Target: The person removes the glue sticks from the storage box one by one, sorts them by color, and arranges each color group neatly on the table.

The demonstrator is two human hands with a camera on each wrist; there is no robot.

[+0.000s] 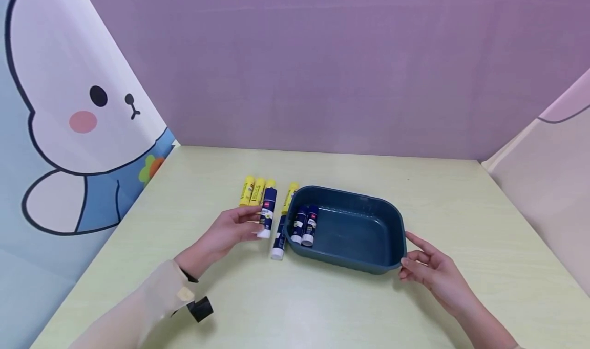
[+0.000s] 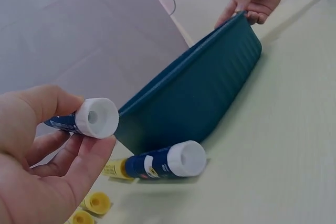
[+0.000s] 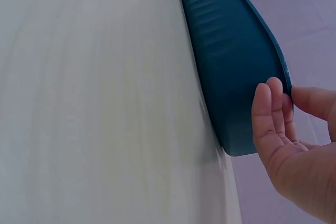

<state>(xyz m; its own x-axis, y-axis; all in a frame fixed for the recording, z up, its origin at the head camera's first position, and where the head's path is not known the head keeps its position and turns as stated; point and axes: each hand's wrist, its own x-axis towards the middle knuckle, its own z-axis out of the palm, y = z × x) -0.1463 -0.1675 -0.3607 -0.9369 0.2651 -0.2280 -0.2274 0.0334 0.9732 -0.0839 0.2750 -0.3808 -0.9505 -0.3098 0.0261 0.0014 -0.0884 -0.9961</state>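
Note:
My left hand (image 1: 230,231) pinches a dark blue glue stick with a white base (image 1: 268,212), held above the table to the left of the dark teal basket (image 1: 355,266). In the left wrist view the thumb and fingers of the left hand (image 2: 52,150) grip that stick (image 2: 100,118) near its white end. Two blue glue sticks (image 1: 298,225) lie side by side in the basket's left end. My right hand (image 1: 435,275) holds the basket's right corner; the right wrist view shows the hand (image 3: 299,145) with its thumb at the rim and fingers against the outer wall (image 3: 236,61).
Another blue glue stick (image 1: 278,241) lies just outside the basket's left wall, with a yellow one (image 1: 290,196) behind it. Several yellow glue sticks (image 1: 247,190) lie behind my left hand. A purple panel (image 1: 332,72) stands at the table's back edge.

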